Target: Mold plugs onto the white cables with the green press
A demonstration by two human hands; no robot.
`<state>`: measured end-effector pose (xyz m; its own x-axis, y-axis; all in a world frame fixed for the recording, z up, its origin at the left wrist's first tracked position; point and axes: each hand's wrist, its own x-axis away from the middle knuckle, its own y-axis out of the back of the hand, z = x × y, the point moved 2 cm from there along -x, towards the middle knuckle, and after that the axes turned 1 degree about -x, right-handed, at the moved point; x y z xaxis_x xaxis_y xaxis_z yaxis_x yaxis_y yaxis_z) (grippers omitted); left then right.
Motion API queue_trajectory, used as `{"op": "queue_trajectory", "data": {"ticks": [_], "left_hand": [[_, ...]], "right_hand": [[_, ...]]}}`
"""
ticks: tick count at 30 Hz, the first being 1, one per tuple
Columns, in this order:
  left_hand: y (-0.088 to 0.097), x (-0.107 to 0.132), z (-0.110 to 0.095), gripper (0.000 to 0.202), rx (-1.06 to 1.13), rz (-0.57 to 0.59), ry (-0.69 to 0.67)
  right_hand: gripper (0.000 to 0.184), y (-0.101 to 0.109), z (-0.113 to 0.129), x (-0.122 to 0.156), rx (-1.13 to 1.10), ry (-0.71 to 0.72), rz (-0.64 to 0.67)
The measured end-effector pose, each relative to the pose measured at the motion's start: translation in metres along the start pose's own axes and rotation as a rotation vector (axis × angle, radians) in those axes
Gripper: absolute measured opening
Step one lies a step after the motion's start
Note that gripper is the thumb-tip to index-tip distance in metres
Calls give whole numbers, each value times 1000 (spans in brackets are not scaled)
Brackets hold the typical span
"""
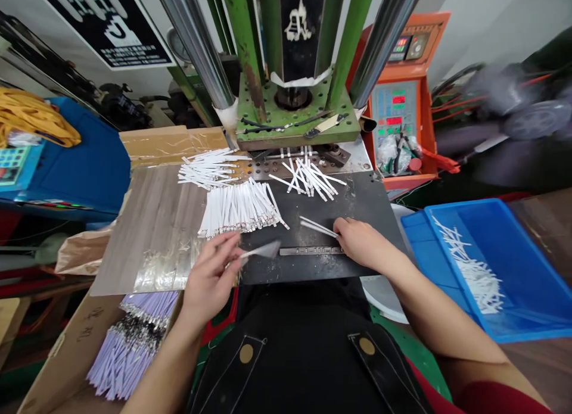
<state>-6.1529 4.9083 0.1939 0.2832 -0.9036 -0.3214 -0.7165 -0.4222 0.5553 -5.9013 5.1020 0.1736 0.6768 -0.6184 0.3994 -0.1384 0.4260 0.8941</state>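
Observation:
My left hand [211,274] pinches a few short white cable pieces [263,250], blurred by motion, just above the dark metal work plate [313,205]. My right hand [361,242] rests on the plate with fingers curled on two white cable pieces [317,226], next to a narrow metal fixture bar [311,251]. A fanned row of white cable pieces [239,208] lies between the hands and the green press [297,113]. Two more loose piles of white cable pieces [310,177] [210,167] sit nearer the press.
A blue bin [518,265] with white cable pieces stands at the right. A cardboard box [67,354] with bundled lilac cables [129,342] sits at lower left. An orange control box [402,98] stands behind right, a blue machine [75,158] at left.

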Motion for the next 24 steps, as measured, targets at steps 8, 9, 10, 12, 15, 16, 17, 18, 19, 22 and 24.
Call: {"op": "queue_trajectory", "data": {"ticks": [8,9,10,12,15,16,17,18,19,22,24], "left_hand": [[-93,-32,-13,10,325,285,-13],[-101,-33,-16,11,282,314,-48],[-108,-33,-18,11,246,328,-66],[-117,-32,-19,10,196,356,-49],[-121,-32,-20,10,133,414,15],[-120,-33,-20,10,121,424,22],[-119,-33,-21,10,113,423,25],[-117,-34,-21,10,111,411,26],[-116,-34,-21,10,110,396,27],[-115,-34,-20,9,100,366,-2],[-117,-34,-19,8,60,378,-58]], "right_hand": [[26,-7,-34,17,-277,167,-251],[21,-7,-36,20,-333,182,-295],[16,-8,-37,22,-405,191,-339],[7,-12,-34,28,-579,217,-418],[2,-26,-23,33,-789,299,-476],[2,-31,-20,34,-824,329,-491],[3,-36,-17,34,-840,360,-514],[3,-40,-15,34,-841,393,-548],[5,-43,-14,34,-830,432,-589],[10,-44,-9,36,-714,586,-673],[14,-42,-5,38,-564,659,-687]]}}
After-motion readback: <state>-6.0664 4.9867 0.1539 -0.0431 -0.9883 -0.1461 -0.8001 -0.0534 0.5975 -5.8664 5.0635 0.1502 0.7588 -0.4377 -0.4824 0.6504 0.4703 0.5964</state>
